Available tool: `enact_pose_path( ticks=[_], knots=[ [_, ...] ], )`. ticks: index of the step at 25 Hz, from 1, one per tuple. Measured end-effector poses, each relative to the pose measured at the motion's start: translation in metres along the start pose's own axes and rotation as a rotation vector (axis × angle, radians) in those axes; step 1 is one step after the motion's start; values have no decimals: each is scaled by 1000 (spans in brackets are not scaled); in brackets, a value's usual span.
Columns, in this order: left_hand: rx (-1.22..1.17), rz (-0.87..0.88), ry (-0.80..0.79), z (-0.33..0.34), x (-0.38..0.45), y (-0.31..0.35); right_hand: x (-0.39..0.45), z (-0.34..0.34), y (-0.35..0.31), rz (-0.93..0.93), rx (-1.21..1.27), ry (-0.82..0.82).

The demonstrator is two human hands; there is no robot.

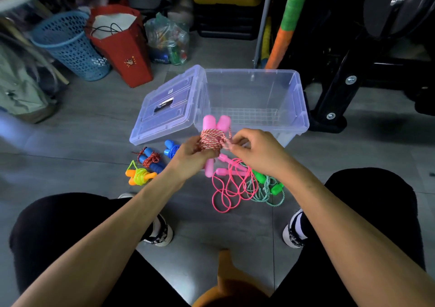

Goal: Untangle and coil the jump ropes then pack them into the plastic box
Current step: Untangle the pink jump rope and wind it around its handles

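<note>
We hold the pink-handled rope [210,139] in our left hand [190,158] while our right hand [253,150] apparently pinches its tail; three coiled ropes [150,163] and two tangled ropes [244,184] remain on the floor beside the empty plastic box [299,109].

plastic box [295,99] open-topped beyond both hands, lid [164,109] leaning left, loose ropes [237,184] littering floor beneath

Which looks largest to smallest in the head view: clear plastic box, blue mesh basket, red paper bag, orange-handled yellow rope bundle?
1. Clear plastic box
2. Red paper bag and blue mesh basket, alike
3. Orange-handled yellow rope bundle
</note>
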State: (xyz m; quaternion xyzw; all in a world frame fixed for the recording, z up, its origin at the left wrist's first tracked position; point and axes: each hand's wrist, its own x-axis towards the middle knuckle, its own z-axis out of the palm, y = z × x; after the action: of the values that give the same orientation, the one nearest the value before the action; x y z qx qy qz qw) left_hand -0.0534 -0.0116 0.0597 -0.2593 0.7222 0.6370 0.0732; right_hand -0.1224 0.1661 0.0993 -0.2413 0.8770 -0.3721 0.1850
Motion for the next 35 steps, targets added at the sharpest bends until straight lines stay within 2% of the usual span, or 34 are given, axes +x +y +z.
enact_pose_path(
  ticks=[3, 6, 9, 14, 19, 21, 24, 27, 30, 32, 35],
  knots=[
    [-113, -246, 204, -15, 10, -55, 6, 21, 1, -28, -120, -113],
    [-270, -433, 276, -32, 18, -96, 15, 52, 7, -93, -339, -258],
    [-278, -525, 348, -53, 36, -136, 31, 81, 8, -117, -412, -387],
    [-393, -629, 443, -69, 75, -185, 70, 121, 16, -39, -365, -375],
    [-415, -495, 365, -59, 101, -225, 83, 156, 43, 54, -311, -412],
    [-221, -497, 389, -48, 102, -232, 80, 159, 58, 87, -270, -413],
    [122, -596, 478, -42, 94, -231, 71, 158, 83, 153, -248, -428],
    [316, -465, 462, -38, 85, -234, 58, 147, 105, 200, -253, -418],
    [368, -285, 481, -23, 71, -211, 42, 129, 121, 238, -227, -385],
    [453, -155, 374, -7, 75, -198, 33, 117, 131, 274, -178, -324],
    [607, 7, 55, 26, 99, -191, 20, 99, 149, 336, -126, -247]
  ],
)
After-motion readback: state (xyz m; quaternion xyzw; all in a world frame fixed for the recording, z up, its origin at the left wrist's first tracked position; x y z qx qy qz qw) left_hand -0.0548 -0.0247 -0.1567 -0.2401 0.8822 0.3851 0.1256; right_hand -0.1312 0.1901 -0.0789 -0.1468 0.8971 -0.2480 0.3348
